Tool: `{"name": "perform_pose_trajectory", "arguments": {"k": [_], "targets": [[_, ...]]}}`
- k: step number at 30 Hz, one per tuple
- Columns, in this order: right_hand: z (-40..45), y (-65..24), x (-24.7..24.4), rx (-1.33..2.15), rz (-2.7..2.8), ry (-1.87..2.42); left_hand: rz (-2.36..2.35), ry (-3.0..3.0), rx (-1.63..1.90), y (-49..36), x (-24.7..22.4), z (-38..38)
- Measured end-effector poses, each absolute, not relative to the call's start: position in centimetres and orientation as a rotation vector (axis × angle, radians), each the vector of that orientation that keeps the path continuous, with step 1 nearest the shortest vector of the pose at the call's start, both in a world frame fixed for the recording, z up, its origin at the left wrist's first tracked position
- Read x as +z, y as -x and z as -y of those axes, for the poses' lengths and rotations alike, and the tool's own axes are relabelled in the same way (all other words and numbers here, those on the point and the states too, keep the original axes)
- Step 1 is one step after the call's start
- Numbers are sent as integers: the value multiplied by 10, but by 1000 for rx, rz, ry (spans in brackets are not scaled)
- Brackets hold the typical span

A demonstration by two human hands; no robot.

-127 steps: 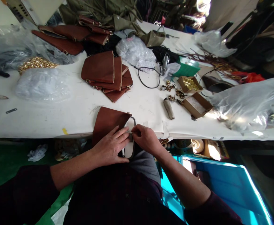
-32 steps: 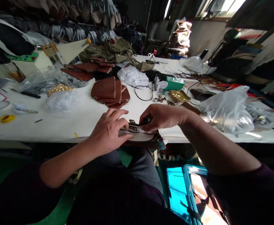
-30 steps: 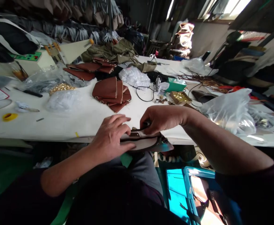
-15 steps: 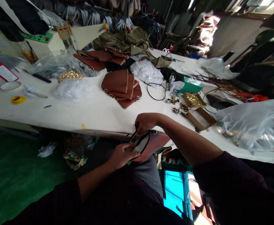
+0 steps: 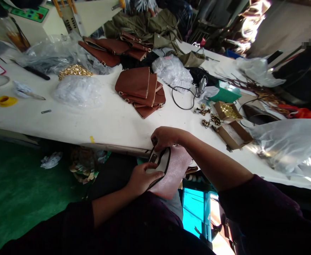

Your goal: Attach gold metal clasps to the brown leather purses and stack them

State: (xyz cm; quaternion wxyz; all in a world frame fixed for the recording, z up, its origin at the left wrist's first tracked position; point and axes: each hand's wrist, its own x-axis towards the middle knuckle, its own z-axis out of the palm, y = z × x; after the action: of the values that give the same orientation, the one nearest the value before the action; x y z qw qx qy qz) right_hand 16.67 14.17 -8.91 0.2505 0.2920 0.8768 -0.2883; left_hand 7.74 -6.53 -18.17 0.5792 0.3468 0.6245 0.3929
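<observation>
A reddish-brown leather bag piece [image 5: 175, 171] with a pale lining and dark edging lies over my lap at the table's front edge. My left hand [image 5: 144, 177] grips its near rim, thumb on the pale lining and fingers around the edge. At the far end of the opening, my right hand [image 5: 164, 137] is closed on the same piece, its fingers bent down at the corner. A small dark rectangular patch shows on the lining between the hands. The piece's underside is hidden.
Stacked brown leather pieces [image 5: 138, 88] lie on the white table [image 5: 113, 124]. To the right are small cardboard boxes [image 5: 233, 134], metal fittings [image 5: 210, 120] and a large plastic bag [image 5: 290, 141]. Left stand a yellow tape roll [image 5: 6, 101] and gold chain [image 5: 74, 72]. A blue crate [image 5: 195, 209] is below.
The view has tilted down and closer. The leather piece has turned so that more of its outer face shows, and its opening looks wider. Both hands keep their hold.
</observation>
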Motion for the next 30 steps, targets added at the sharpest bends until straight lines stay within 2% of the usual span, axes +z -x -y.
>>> {"name": "perform_pose_trajectory", "arguments": {"k": [4, 7, 9, 11, 14, 16, 21, 30], "targets": [[-148, -164, -95, -748, -2475, -845, -1492, -715, 926, -84, -189, 56], [-143, -170, -89, -914, -2768, -1005, -1505, -661, 925, -90, -191, 54], [-126, -174, -81, -1235, -3040, -1225, -1519, -642, 927, -92, -190, 54], [-101, -178, -78, -1758, -3167, -1458, -1534, -652, 937, -93, -189, 54], [-64, -180, -88, -2493, -2934, -1679, -1556, -703, 950, -91, -186, 52], [-49, -180, -104, -2716, -2730, -1793, -1569, -732, 952, -91, -184, 52], [-50, -177, -133, -2877, -2476, -2059, -1567, -752, 971, -95, -181, 51], [-57, -172, -134, -3019, -2368, -1942, -1564, -688, 1000, -99, -182, 50]]}}
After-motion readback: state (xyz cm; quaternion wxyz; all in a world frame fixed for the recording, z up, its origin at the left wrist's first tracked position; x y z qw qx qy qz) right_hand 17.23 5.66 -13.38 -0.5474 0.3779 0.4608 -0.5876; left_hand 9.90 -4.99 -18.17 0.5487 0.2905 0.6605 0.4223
